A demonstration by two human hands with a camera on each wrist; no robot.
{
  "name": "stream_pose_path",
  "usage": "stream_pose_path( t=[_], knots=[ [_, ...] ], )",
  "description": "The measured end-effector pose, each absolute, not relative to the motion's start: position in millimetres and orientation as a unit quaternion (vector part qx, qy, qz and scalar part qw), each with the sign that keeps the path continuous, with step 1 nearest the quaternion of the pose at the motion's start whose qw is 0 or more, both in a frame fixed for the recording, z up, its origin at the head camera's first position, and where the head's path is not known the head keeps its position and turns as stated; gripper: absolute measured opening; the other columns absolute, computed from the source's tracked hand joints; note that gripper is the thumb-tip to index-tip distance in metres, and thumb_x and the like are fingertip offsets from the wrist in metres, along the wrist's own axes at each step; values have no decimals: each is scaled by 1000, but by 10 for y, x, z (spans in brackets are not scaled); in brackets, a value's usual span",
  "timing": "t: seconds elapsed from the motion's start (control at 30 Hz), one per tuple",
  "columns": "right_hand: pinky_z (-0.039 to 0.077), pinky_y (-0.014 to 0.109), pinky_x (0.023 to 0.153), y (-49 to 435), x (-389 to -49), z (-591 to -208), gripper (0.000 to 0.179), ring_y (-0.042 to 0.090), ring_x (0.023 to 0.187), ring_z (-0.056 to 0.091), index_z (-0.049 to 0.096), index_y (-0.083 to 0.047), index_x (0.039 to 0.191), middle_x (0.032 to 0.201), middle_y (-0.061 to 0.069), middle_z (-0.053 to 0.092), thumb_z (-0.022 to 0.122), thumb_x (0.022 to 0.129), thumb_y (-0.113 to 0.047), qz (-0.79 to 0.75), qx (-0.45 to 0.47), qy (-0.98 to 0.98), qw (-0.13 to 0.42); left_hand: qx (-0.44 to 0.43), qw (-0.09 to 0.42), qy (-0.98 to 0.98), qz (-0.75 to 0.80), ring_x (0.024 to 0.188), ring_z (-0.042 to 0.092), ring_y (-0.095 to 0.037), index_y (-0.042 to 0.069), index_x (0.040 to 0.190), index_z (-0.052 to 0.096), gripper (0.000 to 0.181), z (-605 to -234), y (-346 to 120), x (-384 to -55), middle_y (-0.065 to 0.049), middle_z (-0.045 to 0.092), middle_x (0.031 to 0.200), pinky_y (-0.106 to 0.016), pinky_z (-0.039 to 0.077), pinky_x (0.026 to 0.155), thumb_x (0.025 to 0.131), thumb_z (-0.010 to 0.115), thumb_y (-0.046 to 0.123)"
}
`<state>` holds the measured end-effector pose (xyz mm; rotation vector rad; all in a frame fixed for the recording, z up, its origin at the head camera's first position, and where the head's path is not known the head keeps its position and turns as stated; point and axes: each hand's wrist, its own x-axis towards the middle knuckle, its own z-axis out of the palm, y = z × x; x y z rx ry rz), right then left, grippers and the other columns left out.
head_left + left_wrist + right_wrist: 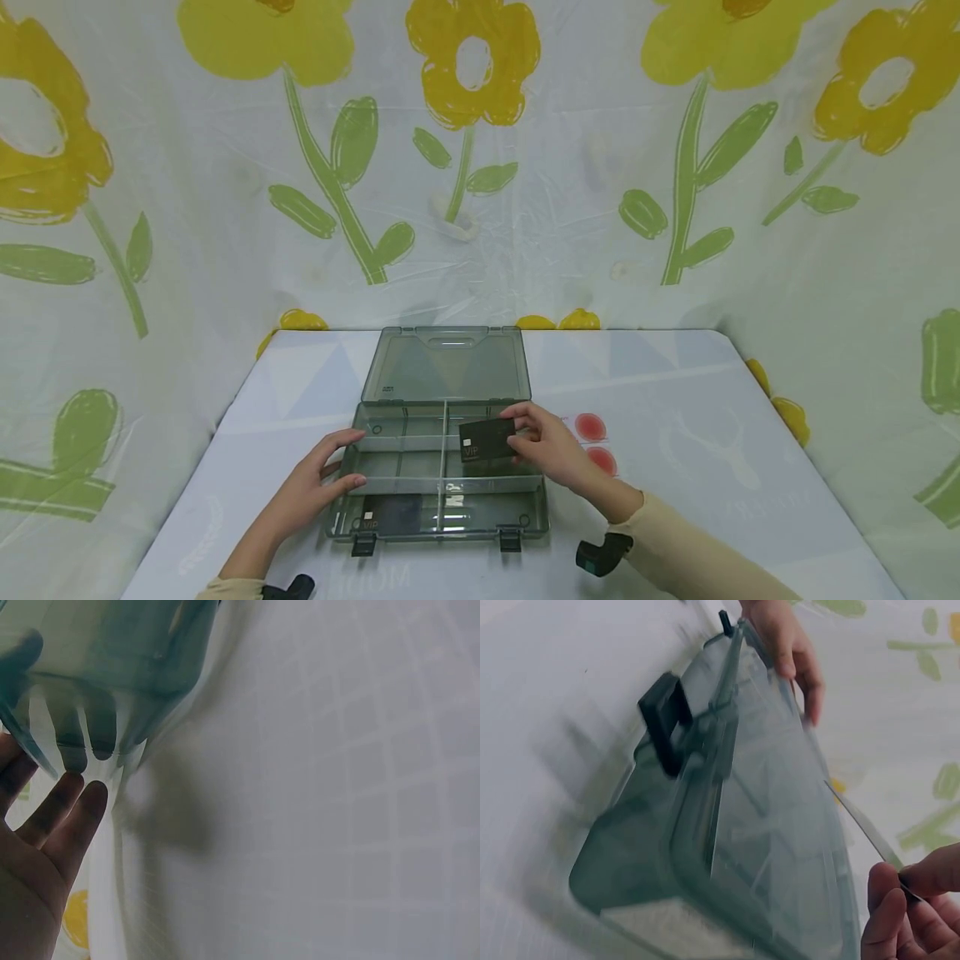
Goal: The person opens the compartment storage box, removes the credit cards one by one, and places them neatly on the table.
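A black card marked VIP [487, 440] is pinched between the thumb and fingers of my right hand [551, 446], tilted over the right half of the box. In the right wrist view the card [866, 832] shows edge-on. The grey see-through divided box [393, 460] lies with its lid [450, 367] folded back. A second black card marked VIP [392, 513] lies in its front left compartment. My left hand [311, 483] rests at the box's left edge, fingers and thumb spread. In the left wrist view its fingers [79, 817] touch the outer side wall.
Red round shapes [590, 427] show on the white table [675, 400] right of the box, partly behind the right hand. Two dark latches [511, 542] hang open on the box's front edge. A flower-printed curtain [555, 183] closes off the back and sides.
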<state>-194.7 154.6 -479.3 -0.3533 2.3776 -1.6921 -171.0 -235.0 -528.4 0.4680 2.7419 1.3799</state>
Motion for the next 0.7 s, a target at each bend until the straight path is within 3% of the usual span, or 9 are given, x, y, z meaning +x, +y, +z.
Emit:
stream_pose_path(
  t=[0.1, 0.3, 0.57, 0.7],
  knots=[
    [66, 47, 75, 1626, -1947, -4784, 30, 24, 74, 65, 61, -6, 126, 105, 12, 64, 64, 97, -1, -575, -115, 804, 95, 151, 18, 883, 444, 140, 40, -45, 8, 150, 47, 68, -5283, -2347, -1709, -18, 43, 153, -64, 48, 105, 92, 78, 27],
    [64, 34, 67, 1818, -1950, -4787, 32, 22, 73, 63, 59, -3, 128, 107, 14, 66, 63, 96, 1, -575, -94, 808, 89, 150, 19, 882, 447, 140, 40, -45, 8, 149, 47, 68, -5290, -2347, -1705, -18, 44, 152, -64, 48, 105, 92, 78, 27],
    [57, 33, 57, 2090, -1948, -4795, 32, 24, 72, 64, 59, -6, 128, 107, 13, 68, 62, 97, 0, -556, -71, 824, 85, 152, 19, 881, 447, 140, 40, -45, 8, 150, 47, 68, -5287, -2352, -1708, -18, 43, 153, -64, 48, 105, 92, 77, 27],
    [58, 30, 60, 2259, -1948, -4807, 32, 28, 77, 64, 56, -2, 130, 110, 16, 66, 61, 99, 0, -559, -67, 823, 75, 153, 19, 882, 446, 140, 40, -45, 8, 150, 47, 68, -5276, -2349, -1709, -17, 44, 152, -64, 48, 105, 92, 78, 27]
  ],
)
